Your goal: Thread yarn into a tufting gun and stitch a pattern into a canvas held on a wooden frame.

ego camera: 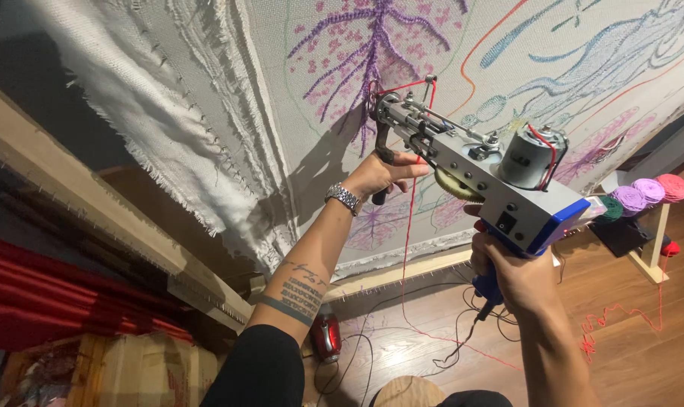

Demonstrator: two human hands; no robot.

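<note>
Blue grip: the right hand (514,277) is wrapped tight around the blue pistol handle (489,285) at the rear underside of the tufting gun (474,169), fingers closed together on it.
Black front handle: the left hand (379,175) is curled shut on the dark front handle (382,151) just below the gun's nose, thumb across the top; a metal watch (344,198) sits on that wrist and a tattoo (300,290) marks the forearm.
Gun body: grey metal with a blue rear edge, a silver motor (524,157) on top, a yellowish gear (455,185) on its side, held up and tilted, nose toward the cloth.
Nose: pressed against, or just at, the backing cloth (296,90) near a purple branching figure (372,53); I cannot tell whether the needle is through.
Red yarn (411,211): runs from the gun's tip down to the wooden floor (628,354), where it lies loose.
Cloth: pale, drawn with purple, blue and red outlines, stretched on a wooden frame (93,203) with frayed edges hanging over.
Power cord (462,339): black, drops from the grip to the floor.
Yarn cones (647,192): purple, pink, red and green, on a wooden stand to the right, well apart from the hands.
Lower left: red fabric (48,294) under the frame.
</note>
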